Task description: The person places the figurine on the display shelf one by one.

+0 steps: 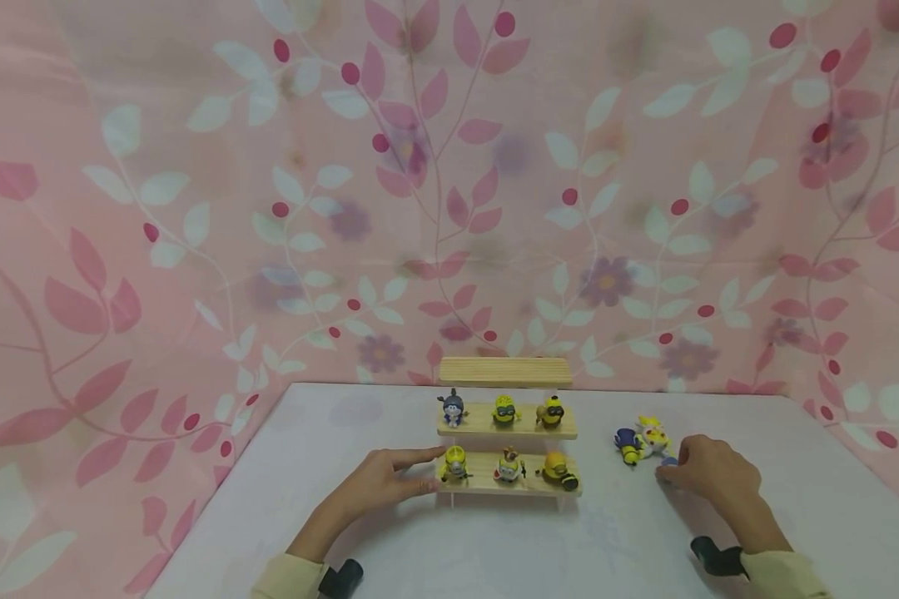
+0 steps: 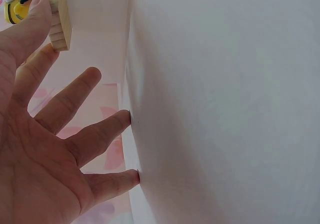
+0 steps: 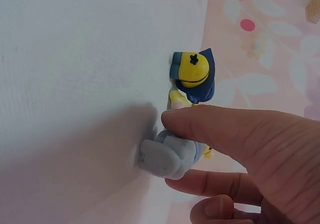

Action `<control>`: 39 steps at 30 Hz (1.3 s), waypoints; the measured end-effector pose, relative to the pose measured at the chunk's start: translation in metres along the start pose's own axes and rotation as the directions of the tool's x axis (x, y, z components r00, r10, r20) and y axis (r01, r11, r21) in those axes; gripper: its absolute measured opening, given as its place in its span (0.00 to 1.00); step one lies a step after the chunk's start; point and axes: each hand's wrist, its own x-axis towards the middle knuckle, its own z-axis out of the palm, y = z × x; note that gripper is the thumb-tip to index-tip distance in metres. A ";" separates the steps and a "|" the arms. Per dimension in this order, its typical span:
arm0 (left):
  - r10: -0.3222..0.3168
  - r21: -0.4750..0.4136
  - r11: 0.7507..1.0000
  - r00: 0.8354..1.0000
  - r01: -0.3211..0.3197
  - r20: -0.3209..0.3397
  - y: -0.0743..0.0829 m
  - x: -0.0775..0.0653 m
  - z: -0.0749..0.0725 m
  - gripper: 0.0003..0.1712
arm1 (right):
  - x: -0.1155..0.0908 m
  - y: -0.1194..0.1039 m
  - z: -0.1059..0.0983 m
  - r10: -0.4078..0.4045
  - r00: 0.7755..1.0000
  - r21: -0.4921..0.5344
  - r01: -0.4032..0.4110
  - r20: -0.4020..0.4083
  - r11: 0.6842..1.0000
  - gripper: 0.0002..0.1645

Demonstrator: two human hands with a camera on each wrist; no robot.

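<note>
A tiered wooden display stand (image 1: 509, 481) holds several small minion figurines on its lower and middle tiers. My left hand (image 1: 389, 480) is at the left end of the lower tier, thumb and index finger on either side of the board end (image 2: 60, 24); the other fingers are spread. To the right of the stand, my right hand (image 1: 719, 476) pinches a small grey-blue figurine (image 3: 167, 156) between thumb and index finger, low at the tabletop. Beside it lie a yellow figurine in dark blue (image 3: 194, 70) and a white-and-yellow figurine (image 1: 653, 439), the latter mostly hidden in the right wrist view.
The stand's top tier (image 1: 505, 371) bears no figurine. A white cloth covers the table (image 1: 509, 549). Behind it hangs a pink floral curtain (image 1: 449, 183). Black wrist mounts (image 1: 342, 577) are strapped on both forearms.
</note>
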 end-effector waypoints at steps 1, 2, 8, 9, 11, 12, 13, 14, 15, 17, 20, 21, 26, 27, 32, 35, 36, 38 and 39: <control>0.002 -0.002 1.000 1.000 -0.002 0.000 0.000 0.000 0.000 0.30 | 0.000 0.000 -0.001 -0.002 1.000 0.002 0.002 0.001 1.000 0.25; 0.000 -0.002 1.000 1.000 0.000 0.000 0.000 0.000 0.000 0.30 | -0.001 0.001 -0.001 -0.006 1.000 0.005 0.006 0.003 1.000 0.24; -0.026 -0.001 1.000 1.000 0.026 0.003 0.002 0.000 0.000 0.30 | -0.008 0.003 -0.012 -0.085 0.996 0.028 0.085 -0.005 0.996 0.25; -0.026 0.000 1.000 1.000 0.026 0.003 0.002 0.000 0.000 0.30 | -0.008 0.003 -0.014 -0.102 0.995 0.033 0.102 -0.010 0.994 0.26; -0.024 0.001 1.000 1.000 0.024 0.002 0.002 -0.001 0.000 0.30 | -0.009 0.003 -0.017 -0.132 0.991 0.044 0.132 -0.023 0.990 0.26; -0.022 0.000 1.000 1.000 0.022 0.001 0.002 -0.001 0.000 0.30 | -0.009 0.003 -0.018 -0.145 0.989 0.050 0.147 -0.028 0.988 0.26; -0.022 -0.001 1.000 1.000 0.022 0.001 0.001 -0.001 0.000 0.30 | -0.008 0.003 -0.019 -0.158 0.987 0.057 0.160 -0.032 0.985 0.26; -0.019 0.000 1.000 1.000 0.019 0.000 0.001 -0.001 0.000 0.30 | -0.008 0.003 -0.020 -0.170 0.985 0.062 0.172 -0.038 0.983 0.26; -0.018 0.000 1.000 1.000 0.018 0.000 0.001 -0.001 0.000 0.30 | -0.008 0.002 -0.021 -0.186 0.982 0.066 0.189 -0.044 0.980 0.25; -0.018 -0.002 1.000 1.000 0.018 0.000 0.001 -0.001 0.000 0.30 | -0.008 0.001 -0.023 -0.210 0.976 0.074 0.213 -0.055 0.974 0.25; -0.020 -0.004 1.000 1.000 0.020 0.003 0.001 -0.001 0.000 0.30 | -0.009 -0.001 -0.024 -0.244 0.967 0.081 0.250 -0.074 0.965 0.23; -0.020 -0.005 1.000 1.000 0.020 0.004 0.001 -0.001 0.000 0.30 | -0.010 -0.002 -0.025 -0.258 0.963 0.084 0.264 -0.080 0.961 0.22; -0.026 -0.001 1.000 1.000 0.026 0.009 0.002 -0.001 -0.001 0.30 | -0.014 -0.007 -0.028 -0.307 0.944 0.114 0.320 -0.119 0.940 0.20; -0.028 -0.001 1.000 1.000 0.028 0.009 0.002 -0.001 -0.001 0.30 | -0.015 -0.009 -0.028 -0.317 0.940 0.124 0.333 -0.129 0.935 0.20; -0.036 -0.001 0.999 0.999 0.036 0.006 0.004 -0.001 -0.001 0.30 | -0.022 -0.018 -0.034 -0.373 0.913 0.159 0.398 -0.168 0.903 0.20; -0.037 -0.008 0.999 0.999 0.037 0.004 0.005 -0.001 -0.001 0.29 | -0.026 -0.024 -0.040 -0.407 0.896 0.174 0.436 -0.180 0.883 0.20; -0.039 -0.012 0.999 0.999 0.039 0.005 0.005 -0.001 -0.001 0.29 | -0.027 -0.026 -0.042 -0.416 0.891 0.177 0.446 -0.181 0.877 0.20; -0.042 -0.020 0.999 0.999 0.042 0.007 0.004 -0.001 -0.001 0.29 | -0.029 -0.030 -0.046 -0.426 0.887 0.188 0.455 -0.177 0.870 0.20; -0.045 -0.025 0.999 0.999 0.045 0.008 0.004 -0.001 -0.001 0.29 | -0.029 -0.031 -0.048 -0.429 0.887 0.195 0.458 -0.174 0.868 0.21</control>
